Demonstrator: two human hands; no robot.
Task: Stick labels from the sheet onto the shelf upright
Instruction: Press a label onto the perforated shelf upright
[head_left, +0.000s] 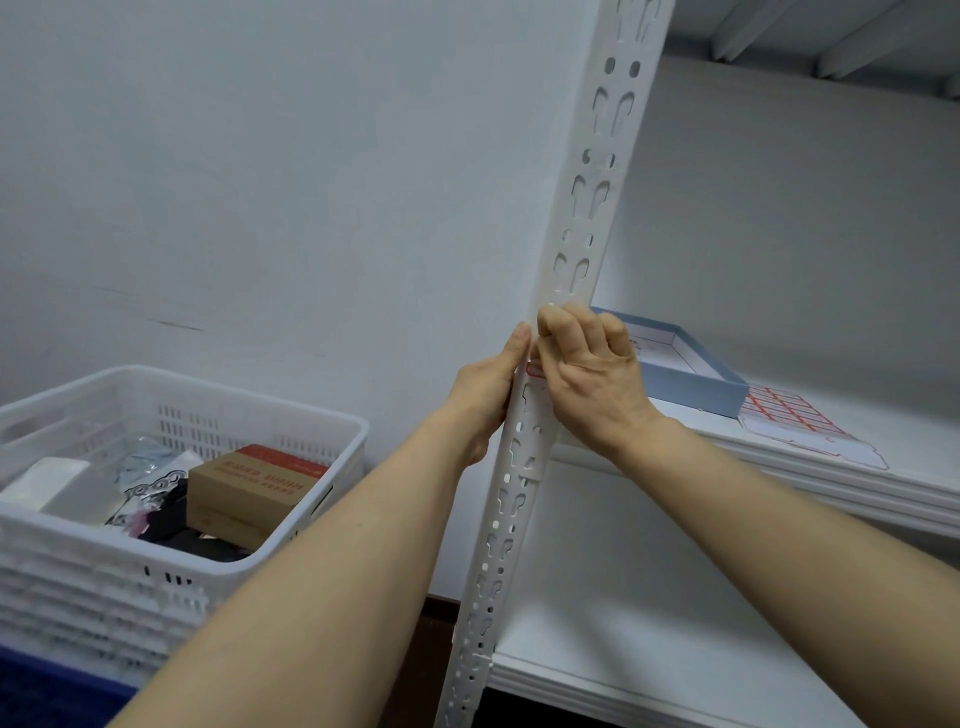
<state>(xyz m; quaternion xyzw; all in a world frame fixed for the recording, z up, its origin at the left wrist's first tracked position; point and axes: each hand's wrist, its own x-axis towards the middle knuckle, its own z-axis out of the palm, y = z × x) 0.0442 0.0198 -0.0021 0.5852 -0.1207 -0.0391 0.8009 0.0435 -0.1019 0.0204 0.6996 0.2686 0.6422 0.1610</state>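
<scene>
1. Standing at the far left, a white basket (332, 423) holds a brown carton (249, 488) and other oddments; it plays no part in the labelling.
2. The left grip (488, 384) lies with straight fingers flat against the left edge of the shelf upright (587, 208), steadying it and holding nothing.
3. The upright is a white, perforated metal angle that leans slightly in this view. It looks stiff and fixed, so it should take firm pressing without giving. Its keyhole slots leave little flat face, so a label is best laid on the solid strip between them.
4. A label (535, 373), white with a red border, sits on the upright's face, mostly hidden by the fingers. It is probably thin, light and limp, and best handled by one edge, then rubbed flat.
5. The right grip (587, 364) has bent fingers (558, 325) across the upright, holding the label down.
6. A shallow blue box (691, 387) rests on the shelf (909, 467).
7. The label sheet (795, 415) lies flat just beside the box, with rows of red-bordered labels remaining.
</scene>
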